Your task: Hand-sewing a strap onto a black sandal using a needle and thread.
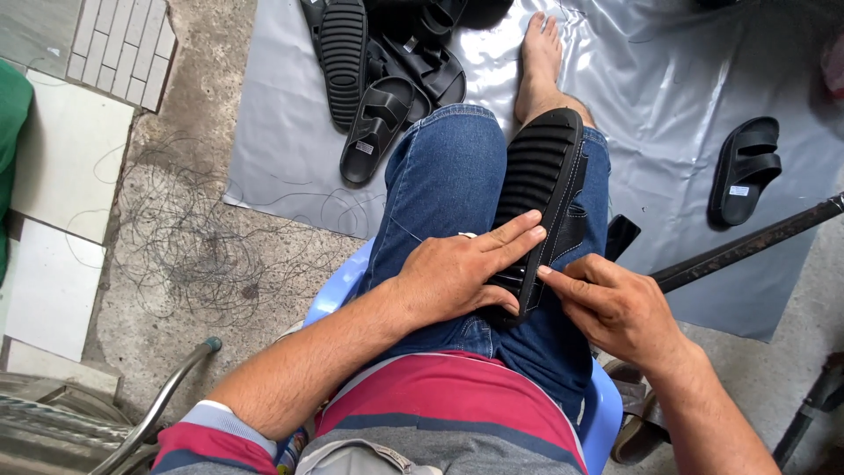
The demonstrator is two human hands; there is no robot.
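A: How are the hands being used?

B: The left hand (462,273) is being pressed flat, fingers straight, on the ribbed sole of a black sandal (541,202), so that it is being kept steady on the lap. The right hand (611,303) is being brought to the sandal's side edge, thumb and forefinger pinched together there. Something thin, perhaps a thread or needle, may be being held, but it cannot be made out.

A: Where is the sandal being kept?

B: It is being laid sole-up along the right thigh, over blue jeans (440,185), probably so that the edge is being turned towards the working hand.

A: What is lying around?

B: A heap of black sandals (382,70) is being kept ahead on a grey plastic sheet (281,132), and a single sandal (745,170) well apart to the right. Tangled threads (189,237) are lying on the concrete, and a blue plastic stool (338,290) is being sat upon.
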